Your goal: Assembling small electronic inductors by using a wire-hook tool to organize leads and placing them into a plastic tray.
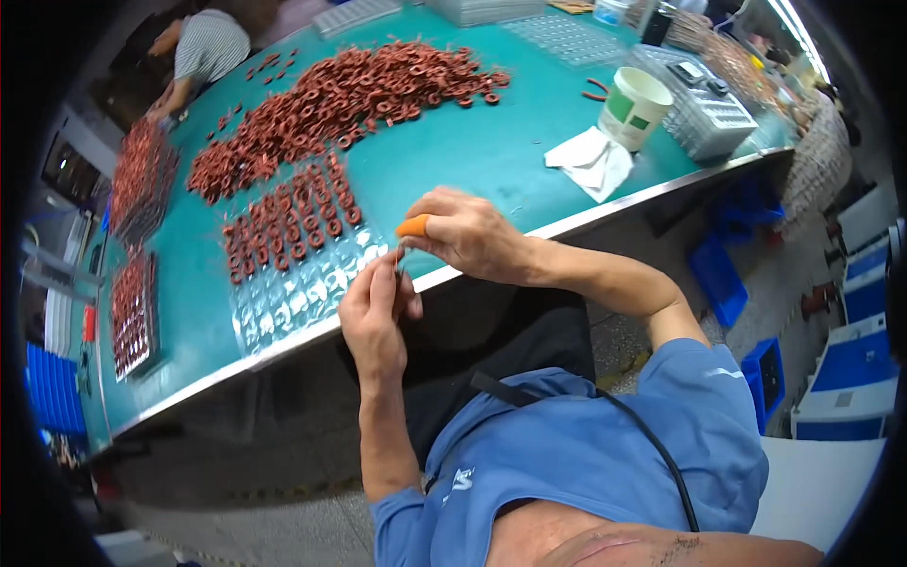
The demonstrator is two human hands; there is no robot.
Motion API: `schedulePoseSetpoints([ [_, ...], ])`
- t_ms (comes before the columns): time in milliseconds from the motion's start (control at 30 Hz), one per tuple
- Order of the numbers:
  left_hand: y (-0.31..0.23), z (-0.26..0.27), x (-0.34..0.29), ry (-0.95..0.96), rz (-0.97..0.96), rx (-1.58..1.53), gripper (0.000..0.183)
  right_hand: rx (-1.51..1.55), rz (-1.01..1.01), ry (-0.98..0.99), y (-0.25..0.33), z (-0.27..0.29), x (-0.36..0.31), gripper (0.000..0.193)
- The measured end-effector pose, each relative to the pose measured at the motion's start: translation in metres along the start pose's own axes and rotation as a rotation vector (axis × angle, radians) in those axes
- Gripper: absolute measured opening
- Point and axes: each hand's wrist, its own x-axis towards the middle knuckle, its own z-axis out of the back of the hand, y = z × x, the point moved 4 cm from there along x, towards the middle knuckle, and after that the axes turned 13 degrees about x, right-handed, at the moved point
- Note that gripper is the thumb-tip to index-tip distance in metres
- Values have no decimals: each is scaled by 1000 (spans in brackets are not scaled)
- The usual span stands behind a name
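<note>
Just past the table's front edge, my two hands meet, fingertips pinched together. My left hand (375,307) is closed, thumb up, around a small part that is mostly hidden by the fingers. From above right, my right hand (472,231) pinches at the same spot, an orange finger cot (413,226) on one finger. What lies between the fingertips is too small to name. Left of the hands lies a clear plastic blister tray (288,300), its far rows filled with red ring coils (309,223) with wire leads, its near pockets without coils.
A large heap of red ring coils (340,99) spreads over the green table (444,156). Filled trays (142,180) are stacked at the left. At right are a white tub (635,106), white tissue (590,163), red-handled pliers (595,90) and stacked clear trays (704,113). A co-worker (210,47) bends at the far left.
</note>
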Motion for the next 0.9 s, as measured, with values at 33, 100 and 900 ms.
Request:
schedulePoseSetpoints([
  [33, 3, 13, 1, -75, 62, 19, 31, -256, 192, 79, 20, -7, 6, 18],
  [100, 27, 11, 27, -93, -572, 587, 27, -436, 277, 41, 38, -12, -2, 22],
  [900, 16, -5, 24, 101, -178, -53, 30, 857, -757, -248, -40, -21, -40, 34],
])
